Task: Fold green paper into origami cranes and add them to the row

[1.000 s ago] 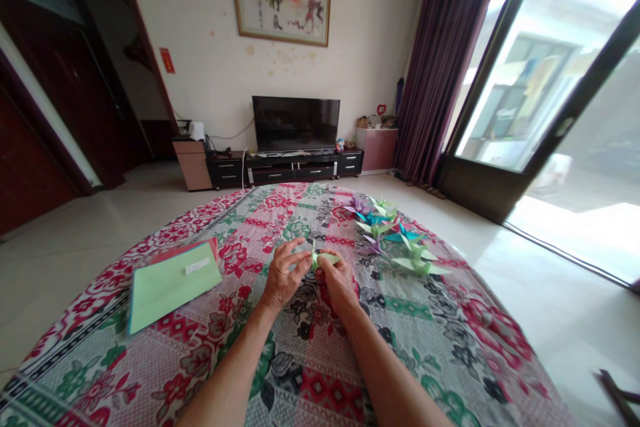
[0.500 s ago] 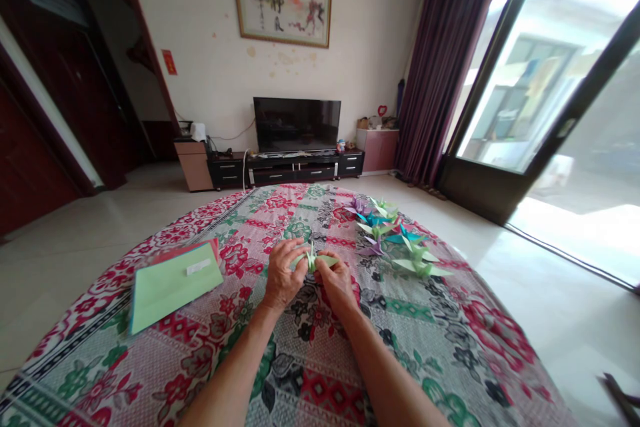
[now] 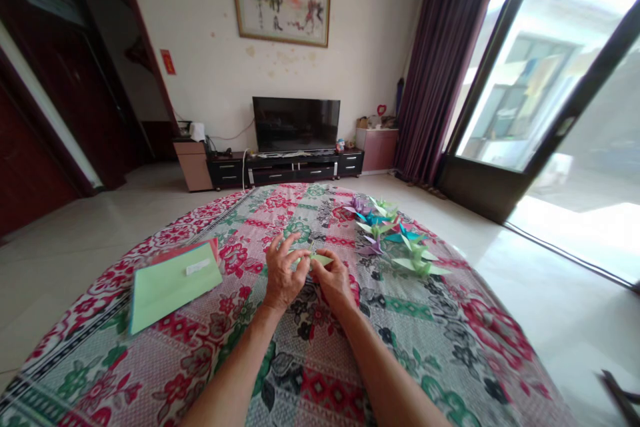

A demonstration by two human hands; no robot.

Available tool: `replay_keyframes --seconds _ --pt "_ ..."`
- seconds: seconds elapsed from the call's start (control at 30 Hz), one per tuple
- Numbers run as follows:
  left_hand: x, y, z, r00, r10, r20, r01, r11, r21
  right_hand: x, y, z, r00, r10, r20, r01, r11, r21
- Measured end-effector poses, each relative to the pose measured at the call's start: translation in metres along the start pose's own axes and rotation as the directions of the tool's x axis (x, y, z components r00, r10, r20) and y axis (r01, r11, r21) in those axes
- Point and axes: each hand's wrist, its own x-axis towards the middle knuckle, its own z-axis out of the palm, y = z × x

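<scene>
Between my two hands, over the middle of the table, is a light green paper crane point(image 3: 321, 259). My left hand point(image 3: 285, 272) pinches its left side between thumb and index finger, with the other fingers raised and spread. My right hand point(image 3: 332, 278) grips the right side near the crane's body, fingers curled around it. Part of the crane is covered by my fingers. To the right lies a group of folded paper cranes in purple, blue and green, the closest being a green crane point(image 3: 420, 265).
A stack of coloured paper point(image 3: 173, 287), green on top with a white strip point(image 3: 199, 267) on it, lies at the left. A patterned cloth point(image 3: 320, 373) covers the round table. Beyond stand a television point(image 3: 297, 125) and a low black cabinet point(image 3: 277, 175).
My left hand's free fingers have lifted and spread slightly. My right fingers have shifted a little inward over the crane's body. The other cranes and the paper stack stay put.
</scene>
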Motion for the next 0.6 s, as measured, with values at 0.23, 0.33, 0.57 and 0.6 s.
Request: replay_keyframes --seconds 0.23,0.33,0.57,0.6 --pt "0.0001 0.0037 -0.0007 1.000 0.013 0.000 -0.013 1.000 0.026 -0.0021 -0.0020 0.0004 1.000 -0.020 -0.008 0.020 0.998 -0.052" --pt "-0.0001 0.0037 -0.0003 1.000 0.010 -0.001 -0.010 1.000 0.022 -0.0030 -0.0022 0.0004 0.999 -0.044 -0.015 0.042 0.993 -0.113" --pt "-0.0007 0.0008 0.0008 0.999 0.005 -0.033 -0.003 0.998 0.070 -0.0015 -0.0035 -0.0040 0.913 -0.400 -0.078 0.353 0.871 -0.342" --pt "-0.0009 0.0003 0.0010 0.999 0.002 -0.035 0.001 0.997 0.080 -0.0019 -0.0066 -0.0050 0.883 -0.465 -0.069 0.412 0.836 -0.361"
